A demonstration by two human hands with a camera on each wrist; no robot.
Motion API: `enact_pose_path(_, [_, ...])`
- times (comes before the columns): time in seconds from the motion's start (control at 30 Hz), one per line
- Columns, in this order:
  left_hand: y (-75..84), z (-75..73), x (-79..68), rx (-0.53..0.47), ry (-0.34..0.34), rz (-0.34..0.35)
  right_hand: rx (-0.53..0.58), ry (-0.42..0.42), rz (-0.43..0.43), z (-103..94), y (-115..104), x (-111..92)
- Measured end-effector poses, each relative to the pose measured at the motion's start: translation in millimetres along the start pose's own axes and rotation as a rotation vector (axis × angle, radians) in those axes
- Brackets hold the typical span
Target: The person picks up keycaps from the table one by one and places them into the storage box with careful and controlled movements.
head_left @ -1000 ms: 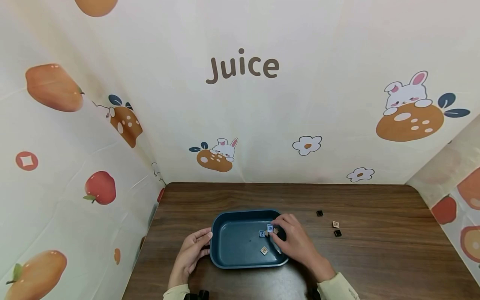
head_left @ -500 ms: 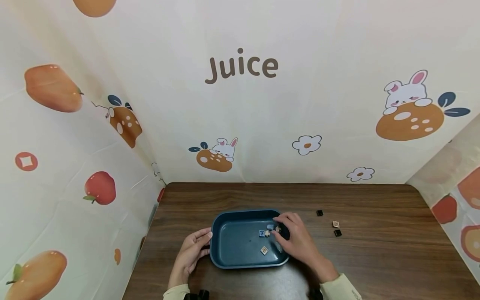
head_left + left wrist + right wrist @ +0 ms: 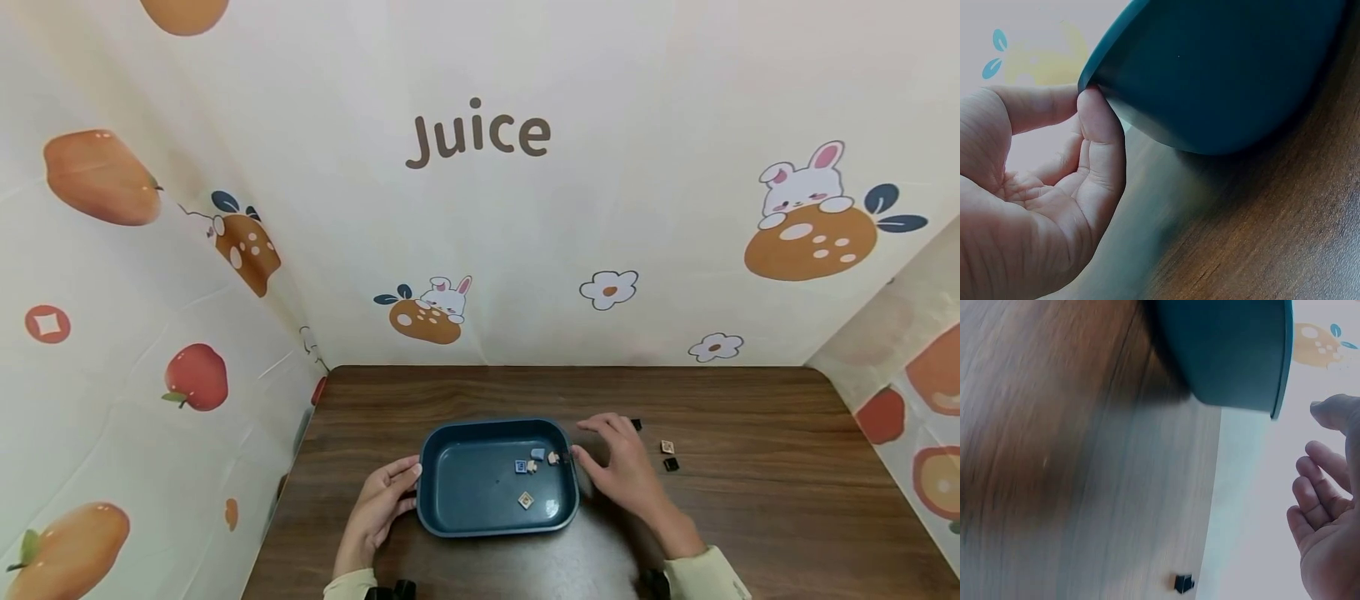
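Left hand [image 3: 378, 510] open, fingertips touching tray [image 3: 457, 521] rim; right hand [image 3: 622, 471] open, empty, hovering between tray and small tiles [image 3: 667, 447] on counter [image 3: 750, 517].

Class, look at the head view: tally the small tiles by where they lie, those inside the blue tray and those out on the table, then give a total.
Tiles inside the blue tray: 4, at and.
Tiles out on the table: 3, at and.
Total: 7 tiles.
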State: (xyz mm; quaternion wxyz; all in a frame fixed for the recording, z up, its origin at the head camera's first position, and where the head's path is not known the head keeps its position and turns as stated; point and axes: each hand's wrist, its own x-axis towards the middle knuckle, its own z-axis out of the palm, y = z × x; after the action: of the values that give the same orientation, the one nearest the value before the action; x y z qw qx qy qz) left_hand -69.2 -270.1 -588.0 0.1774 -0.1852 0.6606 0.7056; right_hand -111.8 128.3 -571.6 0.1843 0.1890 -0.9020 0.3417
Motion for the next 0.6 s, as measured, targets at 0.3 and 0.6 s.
enact_pose_path(0.3, [0.7, -1.4, -0.1, 0.001, 0.010, -0.011, -0.041, 0.024, 0.042, -15.8, 11.9, -6.0])
enact_pose_path(0.6, [0.8, 0.1, -0.4, 0.003, 0.017, -0.019, -0.047, 0.014, 0.115, -20.9, 19.0, -11.4])
